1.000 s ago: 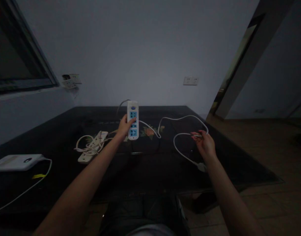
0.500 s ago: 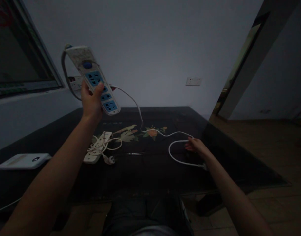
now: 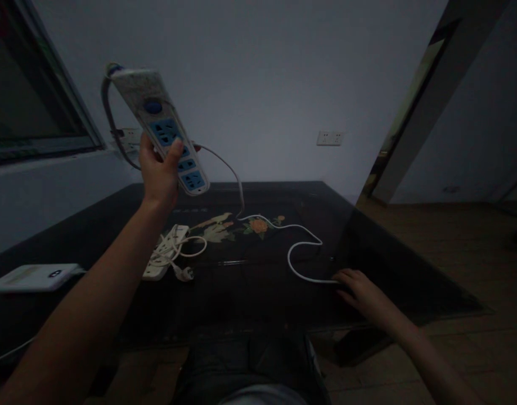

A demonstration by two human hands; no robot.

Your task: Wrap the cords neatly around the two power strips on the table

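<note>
Raised in front of the wall, a white power strip with blue sockets and a blue switch is gripped by my left hand, the thumb across its face. Its cord runs behind the hand, drops to the dark table and curves to the right. There my right hand is closed around the cord's end, and the plug is hidden under the fingers. A second white power strip, its cord bundled on top, lies below my left forearm with its plug toward me.
A white power bank with a cable lies on the table's left side. The dark glossy table has a flower and bird picture. Wall sockets are behind it. A window is at left, and tiled floor at right.
My right hand has moved from the upper bend of the cord down toward me, closing on its plug end. My left hand still holds the strip up, almost unmoved.
</note>
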